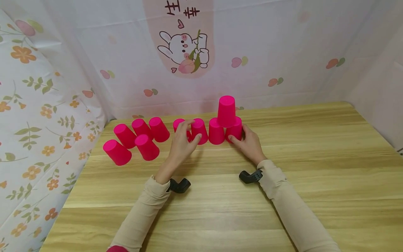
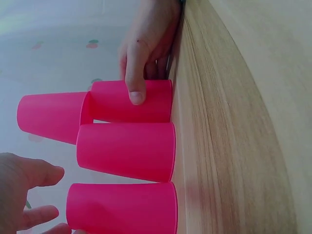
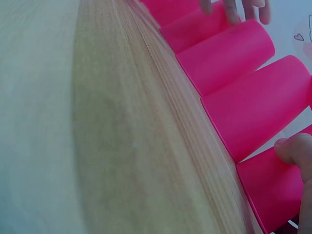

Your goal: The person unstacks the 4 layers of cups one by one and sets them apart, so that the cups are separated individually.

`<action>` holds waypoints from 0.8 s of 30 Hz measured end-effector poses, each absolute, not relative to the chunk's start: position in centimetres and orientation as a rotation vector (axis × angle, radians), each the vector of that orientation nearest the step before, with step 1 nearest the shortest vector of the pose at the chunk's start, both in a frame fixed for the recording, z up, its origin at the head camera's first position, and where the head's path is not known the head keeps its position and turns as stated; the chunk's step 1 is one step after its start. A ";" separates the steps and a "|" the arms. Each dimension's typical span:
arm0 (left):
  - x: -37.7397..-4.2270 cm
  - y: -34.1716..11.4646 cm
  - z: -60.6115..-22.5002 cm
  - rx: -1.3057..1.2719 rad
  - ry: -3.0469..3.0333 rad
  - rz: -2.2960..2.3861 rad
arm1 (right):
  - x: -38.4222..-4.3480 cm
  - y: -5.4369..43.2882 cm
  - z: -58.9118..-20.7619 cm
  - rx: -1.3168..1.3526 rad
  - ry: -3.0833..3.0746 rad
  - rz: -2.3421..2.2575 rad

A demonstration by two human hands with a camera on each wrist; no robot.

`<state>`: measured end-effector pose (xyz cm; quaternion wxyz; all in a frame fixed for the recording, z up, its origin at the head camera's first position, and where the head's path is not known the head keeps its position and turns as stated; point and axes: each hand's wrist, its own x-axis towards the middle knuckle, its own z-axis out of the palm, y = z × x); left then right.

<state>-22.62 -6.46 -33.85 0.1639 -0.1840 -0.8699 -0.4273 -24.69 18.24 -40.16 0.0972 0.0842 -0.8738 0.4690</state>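
Observation:
Several pink cups stand upside down in a row, with one upper cup [image 1: 226,111] bridging the two rightmost. My right hand [image 1: 250,143] grips the right end cup [image 3: 273,183], its thumb on the near side and its fingers round the far right side. Beside that cup stands another pink cup [image 2: 126,151], under the left part of the upper one. My left hand [image 1: 183,141] is spread at the left part of the row, thumb and fingers apart around the top of a pink cup [image 1: 199,132]. It partly covers the leftmost cup [image 1: 178,122] of the row.
Left of the row, several more pink cups stand upside down in a loose group, among them a front cup [image 1: 117,152] and a back cup [image 1: 159,129]. The wooden table [image 1: 315,168] runs back to a printed cloth [image 1: 283,45]. Another floral cloth [image 1: 37,115] hangs at the left.

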 end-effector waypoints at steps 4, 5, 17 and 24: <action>-22.7 -6.4 -33.8 -0.533 -2.458 -1.209 | -24.7 18.2 -40.1 0.246 -2.591 1.390; -22.7 -6.4 -33.7 -0.536 -2.451 -1.210 | -24.7 18.2 -40.1 0.244 -2.595 1.388; -22.8 -5.5 -33.2 -0.610 -2.401 -1.150 | -24.8 18.2 -40.3 0.244 -2.592 1.377; -23.1 -4.5 -33.2 -0.678 -2.423 -1.194 | -24.9 18.3 -40.4 0.251 -2.585 1.383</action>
